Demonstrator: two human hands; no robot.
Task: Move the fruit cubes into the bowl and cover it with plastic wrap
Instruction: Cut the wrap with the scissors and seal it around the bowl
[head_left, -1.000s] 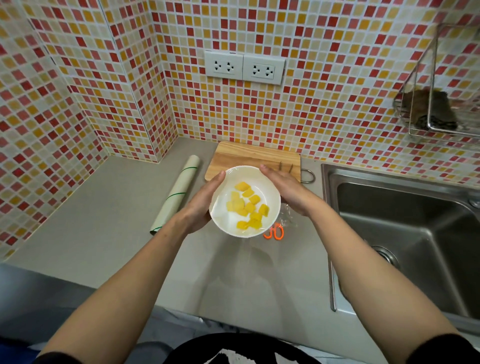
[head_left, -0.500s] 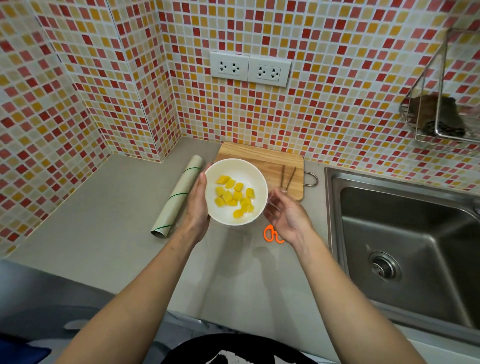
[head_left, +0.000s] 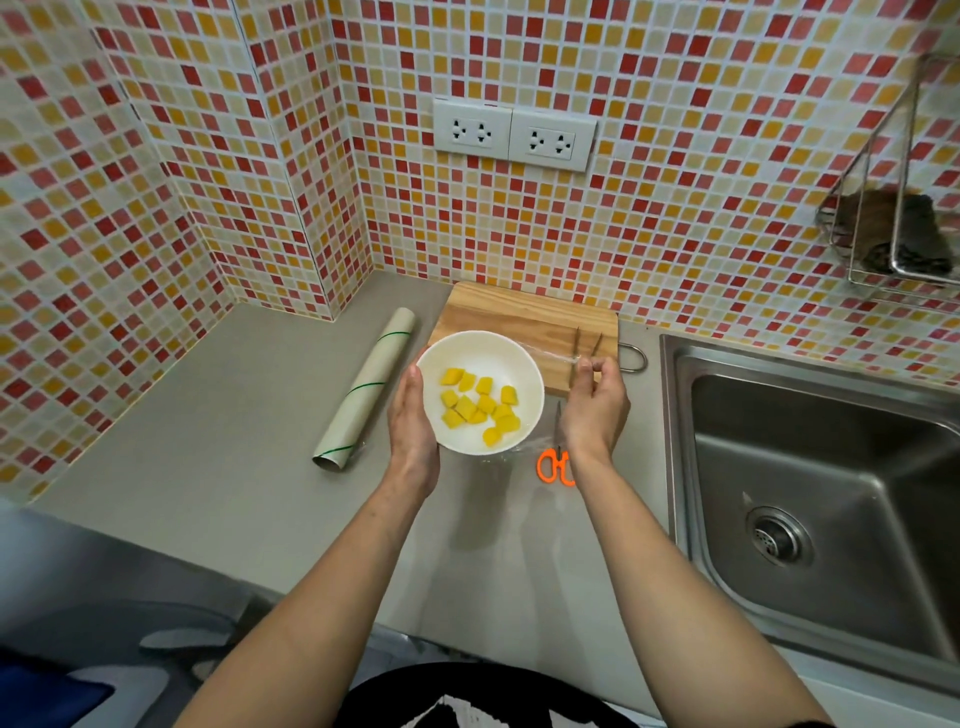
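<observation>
The right hand (head_left: 592, 410) covers most of the scissors (head_left: 555, 466), leaving only the orange handles and a sliver of blade, and it also hides the near ends of the tongs (head_left: 586, 347) lying on the cutting board (head_left: 524, 314), whose near-left part sits behind the bowl (head_left: 480, 391). The plastic wrap (head_left: 556, 353) is so clear that only faint glints show between the bowl's rim and the right fingertips, and its full spread cannot be told. The sink (head_left: 810, 467) at the tabletop's right edge and the wire rack (head_left: 893, 208) on the wall run out of the picture's right side, and the dark contents of the rack are too blurred to tell.
</observation>
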